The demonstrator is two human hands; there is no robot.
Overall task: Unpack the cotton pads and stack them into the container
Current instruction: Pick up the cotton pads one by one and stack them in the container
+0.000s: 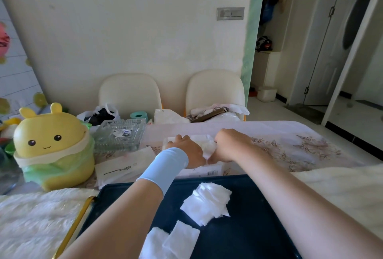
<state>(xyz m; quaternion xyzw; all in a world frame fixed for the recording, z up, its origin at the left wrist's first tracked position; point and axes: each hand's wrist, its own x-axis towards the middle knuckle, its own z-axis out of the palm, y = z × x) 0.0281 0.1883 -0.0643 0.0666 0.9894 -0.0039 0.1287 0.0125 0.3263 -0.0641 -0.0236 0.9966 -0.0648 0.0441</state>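
At twelve o'clock of the dark navy rectangular tray (259, 217), the left hand (187, 151) and right hand (230, 144) curl their fingers round a white cotton pad stack (208, 148) inside the clear plastic container (200, 137).

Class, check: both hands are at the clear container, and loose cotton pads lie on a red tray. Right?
No. The head view shows the tray is dark blue, not red. The left hand and right hand are at the clear container, and loose cotton pads lie on that tray.
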